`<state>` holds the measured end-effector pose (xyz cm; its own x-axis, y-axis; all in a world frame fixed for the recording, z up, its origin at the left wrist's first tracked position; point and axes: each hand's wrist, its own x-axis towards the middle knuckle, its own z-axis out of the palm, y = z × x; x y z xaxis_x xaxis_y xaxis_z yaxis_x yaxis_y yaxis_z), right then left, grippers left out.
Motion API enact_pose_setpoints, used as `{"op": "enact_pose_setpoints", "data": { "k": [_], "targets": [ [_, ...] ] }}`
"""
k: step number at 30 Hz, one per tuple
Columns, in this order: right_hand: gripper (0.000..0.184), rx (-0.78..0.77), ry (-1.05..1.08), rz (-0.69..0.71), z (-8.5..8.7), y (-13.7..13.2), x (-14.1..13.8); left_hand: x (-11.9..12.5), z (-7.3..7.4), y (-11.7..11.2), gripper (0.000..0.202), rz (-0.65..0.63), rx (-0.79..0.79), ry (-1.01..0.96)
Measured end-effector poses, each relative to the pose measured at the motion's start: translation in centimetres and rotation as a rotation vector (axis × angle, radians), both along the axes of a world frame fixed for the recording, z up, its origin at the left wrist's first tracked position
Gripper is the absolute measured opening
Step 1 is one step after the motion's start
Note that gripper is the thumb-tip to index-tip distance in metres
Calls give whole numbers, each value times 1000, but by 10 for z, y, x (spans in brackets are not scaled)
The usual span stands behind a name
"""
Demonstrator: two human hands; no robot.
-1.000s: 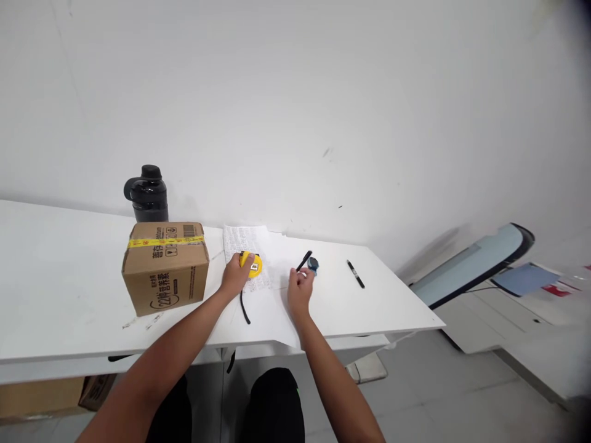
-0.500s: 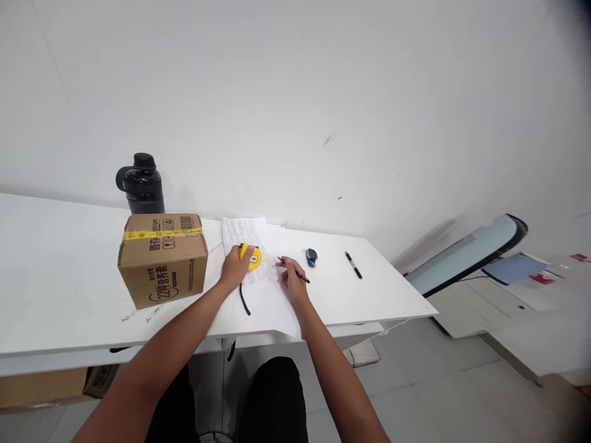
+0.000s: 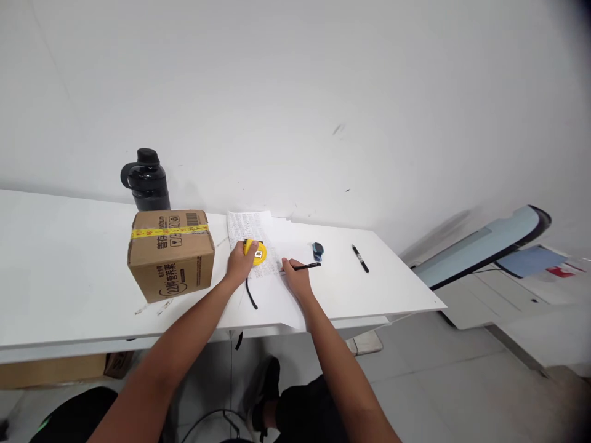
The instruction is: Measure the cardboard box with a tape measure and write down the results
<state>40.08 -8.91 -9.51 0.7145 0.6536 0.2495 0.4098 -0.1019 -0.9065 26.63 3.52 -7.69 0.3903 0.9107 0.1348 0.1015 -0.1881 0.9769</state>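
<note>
My left hand (image 3: pixel 239 261) is closed around a yellow tape measure (image 3: pixel 257 253), with a black strap (image 3: pixel 252 295) hanging from it onto the white table. Under and beside it lies a sheet of paper (image 3: pixel 244 223) covered in small writing. Just right of that, my right hand (image 3: pixel 296 275) grips a black pen (image 3: pixel 308 266), its tip down at the paper. A cardboard box (image 3: pixel 173 261) with yellow tape across its top stands left of my left hand. Beyond my right hand lies a small blue watch-like item (image 3: pixel 317 251).
Behind the box, a black bottle (image 3: pixel 150 184) stands by the wall. A second pen (image 3: pixel 360 258) lies on the right part of the white table (image 3: pixel 401 289). A tilted light-blue panel (image 3: pixel 480 249) leans beyond the table's right end.
My right hand has turned the pen from slanting to nearly level and lowered it at the paper. My left hand keeps the tape measure. The whole view has shifted slightly, and my legs have moved apart.
</note>
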Motion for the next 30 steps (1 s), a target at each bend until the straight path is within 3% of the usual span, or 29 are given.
{"op": "enact_pose_setpoints", "data": {
  "k": [30],
  "targets": [
    [34,-24,4,-47,-7,1,4,1,-5,1,48,-9,10,46]
  ]
}}
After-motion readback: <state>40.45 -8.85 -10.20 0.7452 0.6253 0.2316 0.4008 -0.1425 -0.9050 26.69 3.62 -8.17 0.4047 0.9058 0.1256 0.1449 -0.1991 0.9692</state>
